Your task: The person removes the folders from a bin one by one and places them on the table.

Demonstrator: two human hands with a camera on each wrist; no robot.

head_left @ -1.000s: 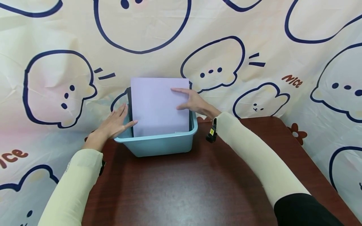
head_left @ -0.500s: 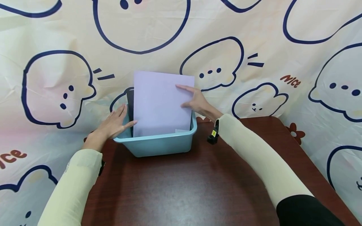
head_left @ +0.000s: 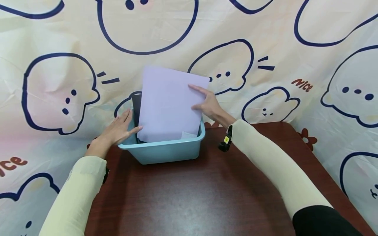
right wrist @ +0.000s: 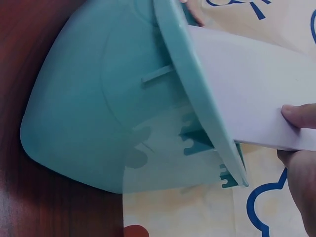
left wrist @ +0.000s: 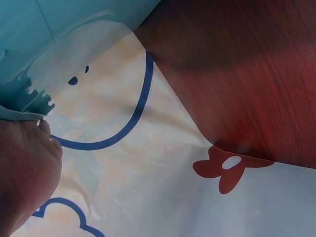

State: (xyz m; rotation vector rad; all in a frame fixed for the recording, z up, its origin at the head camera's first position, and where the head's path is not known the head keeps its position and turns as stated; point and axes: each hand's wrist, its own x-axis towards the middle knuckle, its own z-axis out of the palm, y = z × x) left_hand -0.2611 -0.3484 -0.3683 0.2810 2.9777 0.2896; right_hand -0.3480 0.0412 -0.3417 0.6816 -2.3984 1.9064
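A flat lilac rectangular item (head_left: 171, 105) with a smooth face stands tilted in a light blue plastic basin (head_left: 165, 152). My right hand (head_left: 209, 103) pinches its right edge, thumb on the front face in the right wrist view, fingers behind. A pale patch (head_left: 189, 135) shows near its lower right corner. Behind it on the left, a dark flat item (head_left: 136, 106) also stands in the basin. My left hand (head_left: 118, 127) rests at the basin's left rim, fingers stretched out and thumb reaching across toward the lilac item's lower left corner. The bottoms of both items are hidden inside the basin.
The basin stands on a dark brown wooden table (head_left: 189, 193), near its back edge. Behind it hangs a pale cloth (head_left: 165, 29) with cartoon drawings, which continues along the right side. A black strap device (head_left: 225, 141) sits on my right wrist.
My right hand has moved up and to the right with the lilac item, which has risen and now leans clockwise. More of the dark item's top shows. My left hand has stayed at the rim.
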